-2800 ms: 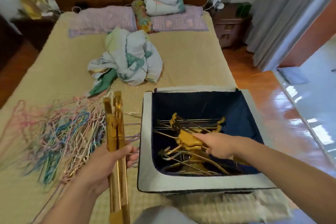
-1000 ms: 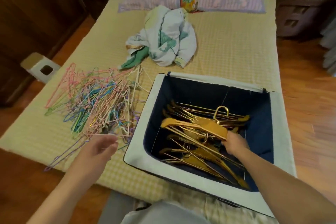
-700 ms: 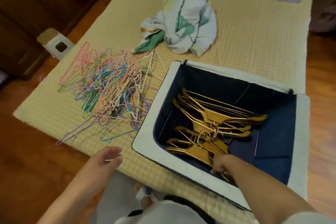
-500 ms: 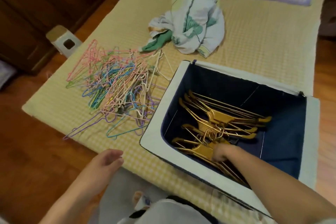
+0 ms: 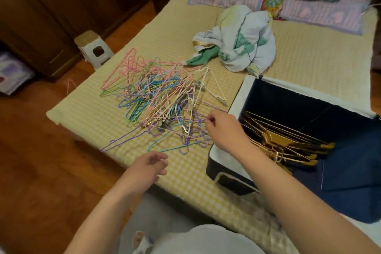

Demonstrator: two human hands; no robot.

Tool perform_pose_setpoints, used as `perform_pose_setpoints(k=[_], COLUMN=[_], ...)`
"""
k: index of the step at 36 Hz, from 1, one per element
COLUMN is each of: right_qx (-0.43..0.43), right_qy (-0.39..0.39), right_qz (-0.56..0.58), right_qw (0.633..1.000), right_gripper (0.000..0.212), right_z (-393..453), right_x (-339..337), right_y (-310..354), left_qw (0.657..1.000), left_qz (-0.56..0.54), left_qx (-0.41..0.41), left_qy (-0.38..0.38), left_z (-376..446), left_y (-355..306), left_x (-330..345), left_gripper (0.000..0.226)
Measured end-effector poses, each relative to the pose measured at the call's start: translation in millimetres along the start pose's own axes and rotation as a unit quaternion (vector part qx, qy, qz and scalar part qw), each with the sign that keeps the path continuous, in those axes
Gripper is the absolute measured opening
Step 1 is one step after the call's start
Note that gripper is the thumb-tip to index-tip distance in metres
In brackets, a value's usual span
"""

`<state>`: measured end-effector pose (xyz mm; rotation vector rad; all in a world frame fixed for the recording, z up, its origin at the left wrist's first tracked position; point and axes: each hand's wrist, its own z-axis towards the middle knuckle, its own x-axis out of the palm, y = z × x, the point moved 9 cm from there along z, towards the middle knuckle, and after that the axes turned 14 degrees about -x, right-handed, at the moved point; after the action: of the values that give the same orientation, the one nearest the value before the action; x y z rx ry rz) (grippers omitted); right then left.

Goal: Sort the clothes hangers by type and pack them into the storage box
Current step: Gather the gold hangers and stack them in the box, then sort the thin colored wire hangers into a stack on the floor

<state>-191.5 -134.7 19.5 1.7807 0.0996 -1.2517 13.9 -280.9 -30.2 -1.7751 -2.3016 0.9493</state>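
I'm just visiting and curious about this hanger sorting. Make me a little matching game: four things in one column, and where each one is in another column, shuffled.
Things
1. gold hangers
2. coloured wire hangers
3. crumpled blanket
4. small stool

Places
A. on the floor beside the bed
B. heaped on the bed, left of the box
C. inside the storage box
D. on the bed, beyond the hanger heap

Pairs: 1-C, 2-B, 3-D, 4-A

Bare forearms, no sleeves in view, white top [image 5: 206,239], grey trousers [image 5: 160,212]
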Motion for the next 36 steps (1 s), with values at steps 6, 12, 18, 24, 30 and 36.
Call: perform_pose_setpoints(k=[6, 12, 18, 24, 30, 36], right_qx=[-0.021, -0.024, -0.015, -0.003, 0.022, 0.03], right_qy=[0.078, 0.158, 0.196, 0.187, 0.2, 0.221], right_qz=[-0.017, -0.004, -0.005, -0.016, 0.001, 0.046], right_qw=[0.997, 0.987, 0.98, 0.982, 0.98, 0.974], right_gripper=[0.017, 0.02, 0.018, 0.016, 0.015, 0.017], right_z=[23, 32, 63, 130, 214, 306], right_x=[118, 235, 284, 305, 356, 424], right_y=[101, 200, 263, 302, 324, 361], left_qw=[0.997, 0.991, 0.983, 0.978, 0.98, 0.967], left_qz=[-0.068, -0.099, -0.145, -0.177, -0.177, -0.19], left_qx=[0.029, 0.007, 0.0, -0.004, -0.019, -0.069], left_qy=[-0.009, -0.089, -0.113, -0.112, -0.093, -0.154], left_z=[13, 3, -3, 26, 66, 89], left_y=[55, 140, 178, 191, 174, 168], left_x=[-121, -292, -398, -451, -514, -614], left_gripper=[0.013, 0.011, 0.017, 0.017, 0.018, 0.016])
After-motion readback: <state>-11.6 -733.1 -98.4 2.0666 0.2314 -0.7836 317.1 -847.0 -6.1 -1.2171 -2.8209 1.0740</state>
